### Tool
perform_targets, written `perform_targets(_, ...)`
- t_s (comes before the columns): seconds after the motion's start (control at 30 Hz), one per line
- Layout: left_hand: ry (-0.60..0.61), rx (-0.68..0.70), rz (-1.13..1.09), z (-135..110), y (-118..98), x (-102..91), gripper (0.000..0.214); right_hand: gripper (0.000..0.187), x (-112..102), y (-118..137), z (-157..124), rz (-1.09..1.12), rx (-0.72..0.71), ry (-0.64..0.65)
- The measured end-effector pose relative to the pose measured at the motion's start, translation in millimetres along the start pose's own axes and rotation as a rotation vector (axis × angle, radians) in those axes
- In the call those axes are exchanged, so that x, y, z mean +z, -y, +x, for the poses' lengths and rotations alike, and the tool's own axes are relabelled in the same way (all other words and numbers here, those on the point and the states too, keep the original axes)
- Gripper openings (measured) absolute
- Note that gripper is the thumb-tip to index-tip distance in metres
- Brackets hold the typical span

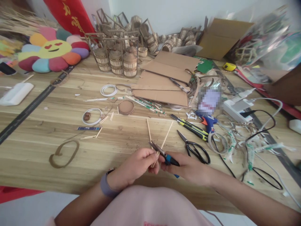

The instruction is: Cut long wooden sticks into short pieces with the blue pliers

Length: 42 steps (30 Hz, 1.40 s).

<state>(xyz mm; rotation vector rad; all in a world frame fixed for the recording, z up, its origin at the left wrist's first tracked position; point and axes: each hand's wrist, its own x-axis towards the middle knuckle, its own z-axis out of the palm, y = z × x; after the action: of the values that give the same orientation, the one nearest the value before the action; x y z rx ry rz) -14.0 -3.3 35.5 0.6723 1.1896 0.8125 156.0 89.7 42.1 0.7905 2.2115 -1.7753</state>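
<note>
Near the table's front edge, my left hand [138, 161] pinches a few short thin wooden sticks [154, 164] between thumb and fingers. My right hand [190, 168] is closed around the blue-and-black handles of a pair of pliers or cutters [171, 159]. The tool's metal jaws lie against the sticks at my left fingertips; whether they bite on one I cannot tell. Just beyond, two longer sticks, one on the left [149, 129] and one on the right [168, 133], lie on the table. Black-handled scissors [194, 147] rest right of my hands, with a yellow-black utility knife [190, 127] behind them.
A round woven disc [126, 107], white coils [108, 90] and stick offcuts lie ahead. Cardboard sheets [162, 83] and small bamboo baskets [116, 62] stand farther back. On the right are a blue glue gun [209, 122], a tape roll [218, 142], cables and a power strip [238, 110].
</note>
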Motion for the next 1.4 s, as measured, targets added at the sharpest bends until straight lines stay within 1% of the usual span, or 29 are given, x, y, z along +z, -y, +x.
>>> perform_targets(0.27, 0.013, 0.044, 0.11, -1.3, 0.2, -1.7, 0.038, 0.007, 2.3, 5.9, -0.6, -0.106, 0.067, -0.035)
perform_targets(0.4, 0.019, 0.073, 0.187, -1.9, -0.6, -4.3, 0.035, 0.012, 3.9, 4.7, 0.9, -0.164, 0.069, -0.079)
perform_targets(0.5, 0.007, 0.094, 0.237, -2.5, -0.7, -6.5, 0.036, 0.012, 5.4, 4.3, 1.6, -0.187, 0.045, -0.115)
perform_targets(0.6, -0.01, 0.11, 0.284, -2.2, -0.8, -8.1, 0.036, 0.011, 7.9, 4.5, 3.0, -0.197, 0.031, -0.148)
perform_targets(0.73, -0.021, 0.133, 0.357, -0.2, -1.7, -8.4, 0.038, 0.008, 10.4, 5.1, 7.2, -0.201, 0.051, -0.175)
perform_targets(0.9, -0.068, 0.153, 0.336, -2.9, -6.5, -11.6, 0.034, 0.01, 1.9, 4.7, 3.7, -0.112, 0.042, -0.113)
perform_targets(0.93, -0.094, 0.165, 0.332, -4.2, -7.6, -14.0, 0.035, 0.011, -0.9, 4.0, 0.1, -0.102, 0.048, -0.103)
perform_targets(1.0, -0.185, 0.18, 0.353, -6.2, -8.9, -19.8, 0.036, 0.014, -5.8, 2.3, -8.8, -0.126, 0.076, -0.118)
perform_targets(1.07, -0.292, 0.168, 0.437, -6.1, -8.9, -25.2, 0.034, 0.019, -8.1, 1.4, -17.0, -0.19, 0.111, -0.202)
perform_targets(1.13, -0.338, 0.162, 0.557, -3.5, -7.5, -27.1, 0.03, 0.018, -7.2, 1.8, -20.2, -0.271, 0.082, -0.371)
perform_targets(1.2, -0.305, 0.176, 0.658, 0.2, -5.2, -24.5, 0.027, 0.014, -3.6, 2.1, -16.2, -0.365, -0.042, -0.571)
perform_targets(1.27, -0.242, 0.198, 0.732, 3.4, -2.1, -19.1, 0.028, 0.019, 1.1, 0.6, -5.9, -0.461, -0.209, -0.72)
perform_targets(1.3, -0.219, 0.211, 0.773, 4.5, -0.5, -16.2, 0.028, 0.022, 3.3, -1.1, 0.3, -0.496, -0.255, -0.751)
perform_targets(1.33, -0.206, 0.228, 0.816, 5.3, 1.2, -13.8, 0.029, 0.024, 5.4, -3.2, 6.6, -0.516, -0.272, -0.748)
perform_targets(1.4, -0.215, 0.266, 0.907, 6.3, 4.4, -10.9, 0.029, 0.021, 9.1, -8.0, 17.2, -0.525, -0.233, -0.713)
